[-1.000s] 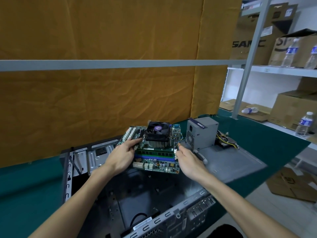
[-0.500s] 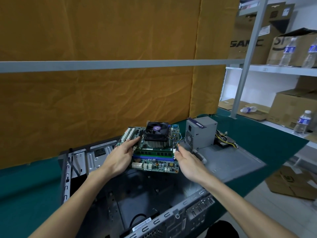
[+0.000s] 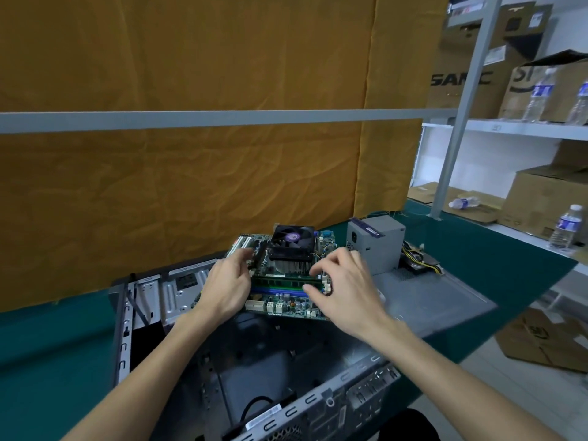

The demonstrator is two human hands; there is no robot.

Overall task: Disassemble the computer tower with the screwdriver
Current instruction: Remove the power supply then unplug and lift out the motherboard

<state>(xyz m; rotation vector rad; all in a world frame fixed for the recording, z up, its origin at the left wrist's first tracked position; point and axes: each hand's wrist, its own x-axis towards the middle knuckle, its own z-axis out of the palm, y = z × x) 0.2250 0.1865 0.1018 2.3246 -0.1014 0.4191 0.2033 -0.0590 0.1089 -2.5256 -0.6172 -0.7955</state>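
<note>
The open computer tower case point(image 3: 178, 288) lies on its side on the green table. A green motherboard point(image 3: 286, 308) with a black cooler fan point(image 3: 292, 241) rests across the case's far edge. My left hand point(image 3: 226, 288) hovers over the board's left part, its curled fingertips at the left end of the green RAM stick point(image 3: 280, 283). My right hand point(image 3: 346, 288) is over the right part, thumb against the stick's right end and fingers spread above it. Neither hand grips the board. No screwdriver is in view.
A grey power supply point(image 3: 378, 243) with loose cables stands on the removed grey side panel point(image 3: 439, 300) to the right. An orange curtain hangs behind the table. Shelves at right hold cardboard boxes point(image 3: 541, 198) and water bottles point(image 3: 564, 227). Cardboard lies on the floor.
Both hands have let go of the motherboard's side edges and moved inward onto its top, at the two ends of the RAM stick. The board now sits on the case edge.
</note>
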